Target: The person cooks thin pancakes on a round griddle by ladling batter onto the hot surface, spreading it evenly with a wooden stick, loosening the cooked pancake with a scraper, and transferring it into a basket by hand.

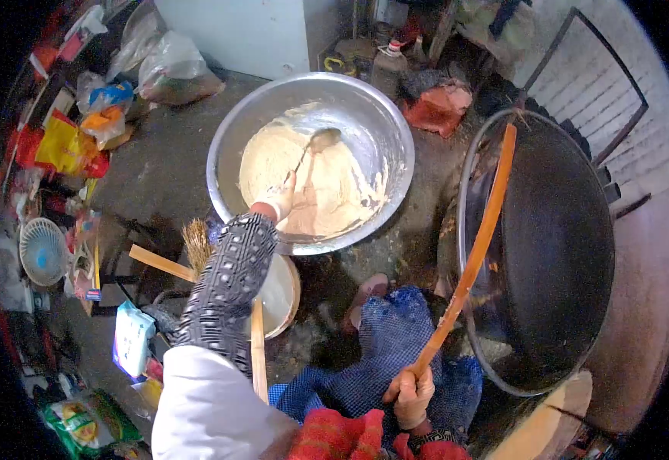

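Note:
My left hand [277, 201] reaches over the near left side of a large metal basin [222, 146], closed around the handle of a metal ladle [324, 139]. The ladle's head is over the thick pale batter [267, 161] that coats much of the basin's inside. My right hand [411, 395], near my lap, grips the lower end of a long, slightly curved wooden stick [468, 268]. The stick slants up and away, its far end over the rim of a big dark wok [560, 261] at the right.
A smaller pale bowl [295, 295] sits below my left arm, with a wooden slat [259, 353] beside it and a straw brush [196, 244] nearby. Plastic bags [173, 69], a wipes packet [133, 337] and a white basket [43, 251] line the left. A bottle [390, 69] stands behind the basin.

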Demonstrator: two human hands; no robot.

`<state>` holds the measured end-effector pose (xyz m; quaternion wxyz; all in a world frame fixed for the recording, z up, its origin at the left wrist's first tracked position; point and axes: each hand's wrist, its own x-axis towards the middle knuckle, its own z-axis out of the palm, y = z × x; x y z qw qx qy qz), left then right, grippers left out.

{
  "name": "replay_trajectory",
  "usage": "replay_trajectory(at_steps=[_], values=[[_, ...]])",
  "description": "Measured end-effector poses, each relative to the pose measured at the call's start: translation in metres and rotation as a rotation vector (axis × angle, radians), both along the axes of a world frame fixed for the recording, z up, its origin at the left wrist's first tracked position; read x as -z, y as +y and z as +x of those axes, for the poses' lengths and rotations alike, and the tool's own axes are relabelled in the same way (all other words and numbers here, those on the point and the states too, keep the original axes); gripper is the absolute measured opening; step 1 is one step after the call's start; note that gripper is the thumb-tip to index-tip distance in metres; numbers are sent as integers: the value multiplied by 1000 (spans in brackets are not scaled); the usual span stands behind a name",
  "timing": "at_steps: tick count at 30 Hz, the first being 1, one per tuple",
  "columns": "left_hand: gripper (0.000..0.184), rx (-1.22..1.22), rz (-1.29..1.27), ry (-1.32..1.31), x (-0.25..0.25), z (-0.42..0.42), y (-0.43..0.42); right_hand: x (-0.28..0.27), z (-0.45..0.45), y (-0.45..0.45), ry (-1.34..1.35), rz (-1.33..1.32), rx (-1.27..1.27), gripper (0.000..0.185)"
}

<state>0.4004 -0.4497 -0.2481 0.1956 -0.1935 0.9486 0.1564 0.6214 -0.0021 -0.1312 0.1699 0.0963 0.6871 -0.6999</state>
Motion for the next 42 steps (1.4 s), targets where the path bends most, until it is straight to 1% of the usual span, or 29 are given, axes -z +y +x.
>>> replay_trajectory(at_steps=[2,3,5,7,9,10,11,12,14,15,16,18,19,20,22,23,24,25,26,28,32,33,34,36,38,39,40,41,42], values=[[67,179,-81,-77,-11,29,1,-2,-3,-1,-39,-15,18,7],[64,216,-65,-146,-31,41,8,8,-1,2,-40,-69,47,8],[59,283,-20,-281,-72,66,29,6,-2,0,-50,-23,11,8],[59,29,217,-300,-61,81,33,2,-5,-2,-57,-3,-12,7],[60,-17,389,-303,-76,101,52,0,-5,-4,-68,-17,-21,5],[61,41,435,-302,-83,109,63,-1,-4,-5,-72,-26,-25,5],[54,-73,541,-268,-78,112,72,-2,-3,-6,-61,-35,-29,5],[53,-87,653,-315,-99,103,79,-3,-3,-7,-51,-45,-33,5],[53,-248,979,-152,-79,103,98,1,-1,-7,-36,-51,-51,7],[46,-358,1173,-87,-76,101,113,5,0,-5,-35,-48,-65,7],[35,-552,1435,-30,-54,97,124,6,2,-3,-35,-44,-79,8],[33,-854,1962,-59,-65,97,151,1,2,-3,-58,-59,-68,9],[33,-870,2149,-68,-52,100,161,2,3,-2,-45,-51,-70,8],[32,-981,2270,-101,-56,105,171,5,3,0,-31,-44,-69,8],[27,-916,2458,-128,-80,125,188,19,4,4,-28,-89,-78,6],[19,-1067,2078,63,-122,138,205,23,3,3,-41,-82,-67,5],[7,-957,2687,-251,-87,152,194,24,5,7,-63,-69,-33,4],[6,-946,2508,-57,-107,169,196,17,4,8,-60,-108,-55,6],[6,-966,2347,11,-120,188,199,10,5,9,-54,-141,-55,8],[5,-979,2121,74,-127,214,191,36,9,10,-31,-173,-13,11],[5,-961,1813,161,-121,239,145,15,11,22,-125,-375,10,15],[5,-1012,1778,150,-113,241,127,14,14,28,-146,-477,37,16],[5,-878,1774,143,-111,241,110,7,17,36,-111,-489,81,15],[9,-1171,1950,69,-124,241,90,-2,24,67,-47,-490,164,15],[11,-1013,1946,152,-146,243,94,-12,30,109,37,-304,286,15],[11,-933,1889,234,-159,246,96,-6,32,132,113,-327,364,12],[10,-857,1826,309,-172,247,97,-6,32,159,158,-147,399,13],[8,-792,1849,265,-186,240,95,-12,32,184,163,-207,443,13],[7,-860,1880,262,-206,231,111,-11,34,197,353,-56,563,14]])
